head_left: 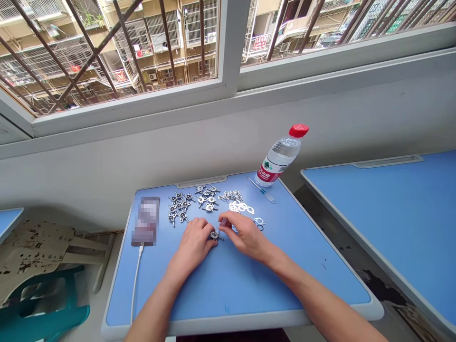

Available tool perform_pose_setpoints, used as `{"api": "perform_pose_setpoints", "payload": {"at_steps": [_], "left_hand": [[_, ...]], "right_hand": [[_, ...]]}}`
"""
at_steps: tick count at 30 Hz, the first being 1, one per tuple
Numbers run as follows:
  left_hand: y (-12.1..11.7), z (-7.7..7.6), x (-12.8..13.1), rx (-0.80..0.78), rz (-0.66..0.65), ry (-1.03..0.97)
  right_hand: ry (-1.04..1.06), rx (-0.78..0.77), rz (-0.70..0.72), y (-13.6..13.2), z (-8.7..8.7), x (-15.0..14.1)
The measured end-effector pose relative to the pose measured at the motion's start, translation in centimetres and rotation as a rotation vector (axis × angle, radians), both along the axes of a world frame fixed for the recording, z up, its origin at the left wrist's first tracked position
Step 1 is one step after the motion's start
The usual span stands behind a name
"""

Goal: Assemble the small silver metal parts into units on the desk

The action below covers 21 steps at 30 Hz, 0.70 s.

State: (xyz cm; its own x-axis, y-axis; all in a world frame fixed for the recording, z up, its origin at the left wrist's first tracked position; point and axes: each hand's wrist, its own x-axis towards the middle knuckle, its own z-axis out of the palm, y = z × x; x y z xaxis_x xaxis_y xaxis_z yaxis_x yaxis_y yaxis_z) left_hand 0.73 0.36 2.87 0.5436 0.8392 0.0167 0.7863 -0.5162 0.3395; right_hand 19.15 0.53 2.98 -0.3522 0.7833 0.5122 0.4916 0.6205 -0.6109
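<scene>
Left hand point(194, 241) curls onto a small metal piece point(214, 234) between the hands, nearer it; right hand point(245, 236) is bent, its grip hard to tell.

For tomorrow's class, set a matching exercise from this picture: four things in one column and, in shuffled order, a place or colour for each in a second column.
Things:
1. Metal part
2. Water bottle
3. Charging cable
4. Desk

Places and colours:
A. Blue
B. White
C. Between the left hand and right hand
D. Red-capped

Pairs: 1-C, 2-D, 3-B, 4-A
</scene>
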Motion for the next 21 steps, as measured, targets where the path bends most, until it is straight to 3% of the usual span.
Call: {"api": "perform_pose_setpoints", "payload": {"at_steps": [15,21], "left_hand": [[0.1,0.5,0.0,-0.04,0.027,0.02],[0.0,0.3,0.2,-0.011,0.028,0.049]], "right_hand": [[-0.184,0.024,0.045,0.2,0.4,1.1],[-0.108,0.05,0.031,0.1,0.3,0.4]]}}
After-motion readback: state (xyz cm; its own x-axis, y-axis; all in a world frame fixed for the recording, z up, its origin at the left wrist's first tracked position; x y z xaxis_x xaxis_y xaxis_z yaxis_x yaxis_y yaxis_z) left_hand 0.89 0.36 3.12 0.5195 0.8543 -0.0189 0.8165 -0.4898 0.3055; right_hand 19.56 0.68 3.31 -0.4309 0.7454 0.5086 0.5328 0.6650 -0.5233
